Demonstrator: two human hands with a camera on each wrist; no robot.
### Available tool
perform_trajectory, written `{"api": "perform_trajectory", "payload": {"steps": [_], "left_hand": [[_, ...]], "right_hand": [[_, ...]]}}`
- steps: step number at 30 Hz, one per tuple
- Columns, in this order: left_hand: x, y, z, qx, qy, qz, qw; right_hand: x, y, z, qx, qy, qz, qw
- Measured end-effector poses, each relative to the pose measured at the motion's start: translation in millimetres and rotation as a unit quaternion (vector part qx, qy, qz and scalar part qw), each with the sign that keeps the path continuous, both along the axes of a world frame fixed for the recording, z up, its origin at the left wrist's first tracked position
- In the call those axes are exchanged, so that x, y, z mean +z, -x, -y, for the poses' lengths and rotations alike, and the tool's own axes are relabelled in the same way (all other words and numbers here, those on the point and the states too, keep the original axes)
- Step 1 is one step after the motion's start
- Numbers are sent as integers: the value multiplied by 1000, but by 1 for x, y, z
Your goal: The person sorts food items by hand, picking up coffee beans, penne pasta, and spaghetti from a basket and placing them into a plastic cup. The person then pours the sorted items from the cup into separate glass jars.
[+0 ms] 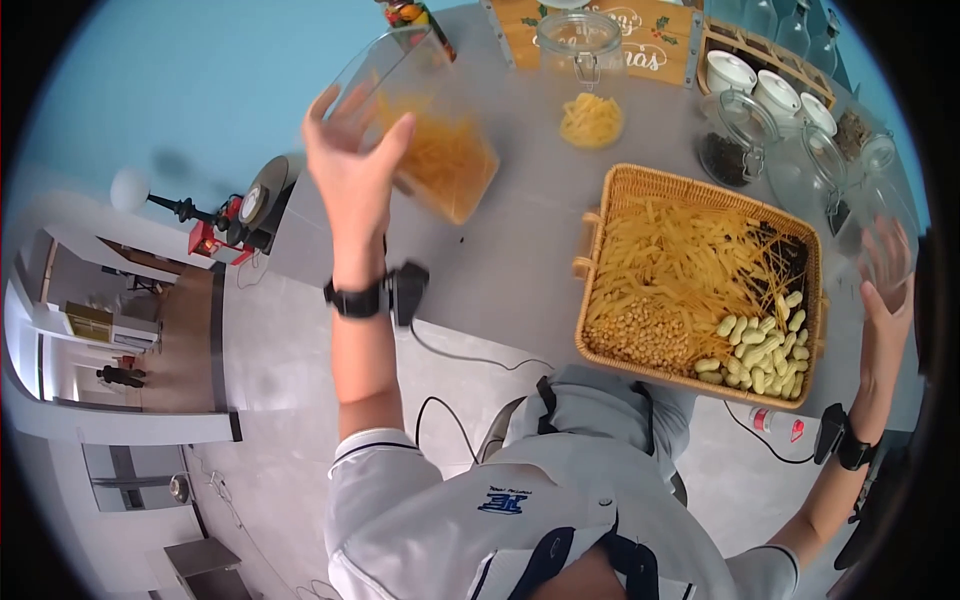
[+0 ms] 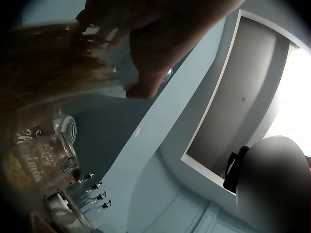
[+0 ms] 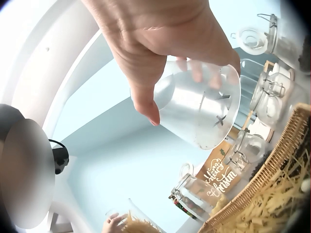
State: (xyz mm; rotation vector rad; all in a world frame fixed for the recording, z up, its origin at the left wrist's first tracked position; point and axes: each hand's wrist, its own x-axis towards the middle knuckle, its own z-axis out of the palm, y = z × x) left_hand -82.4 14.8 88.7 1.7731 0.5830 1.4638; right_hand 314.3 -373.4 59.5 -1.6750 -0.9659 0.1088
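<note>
My left hand grips a clear, tall container of yellow pasta, tilted over the left part of the table. In the left wrist view this container fills the upper left, dark and blurred. My right hand holds a clear, tapered cup, thumb on one side and fingers on the other. A few small dark bits show in the cup, which is otherwise see-through. Between the hands stands a wicker basket with pasta strips, thin pasta sticks, round tan kernels, peanuts in shells and black pieces.
Behind the basket stands a clip-top glass jar with some pasta. More clip-top jars line the right side. A wooden Christmas crate, white lidded pots and glass bottles stand at the back. The table's front edge runs before the person.
</note>
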Motion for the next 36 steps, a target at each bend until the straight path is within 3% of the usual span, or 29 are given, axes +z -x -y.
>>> {"api": "perform_trajectory", "payload": {"steps": [3, 6, 10, 14, 17, 23, 27, 31, 36], "left_hand": [[-2, -9, -14, 15, 15, -21, 1000], [-6, -12, -25, -5, 19, -2, 1000], [-15, -18, -11, 3, 11, 9, 1000], [-18, -27, -26, 27, 1, -70, 997], [-20, -39, -46, 23, -20, -25, 999], [-13, -34, -20, 49, -46, 44, 997], [-5, -40, -56, 54, -27, -9, 998], [-12, -43, -58, 61, -68, 25, 995], [-13, -60, -63, 59, -15, -9, 998]], "right_hand": [[-16, 14, 10, -13, -56, -84, 995], [-24, 25, 26, -41, -32, -70, 996], [-34, 40, 34, -59, -76, -96, 991], [-52, 52, 52, -76, -92, -116, 986], [-60, 56, 58, -99, -120, -125, 980], [-80, 63, 86, -119, -158, -142, 970], [-78, 66, 76, -119, -155, -153, 969], [-86, 68, 68, -104, -157, -171, 967], [-84, 70, 59, -95, -146, -175, 969]]}}
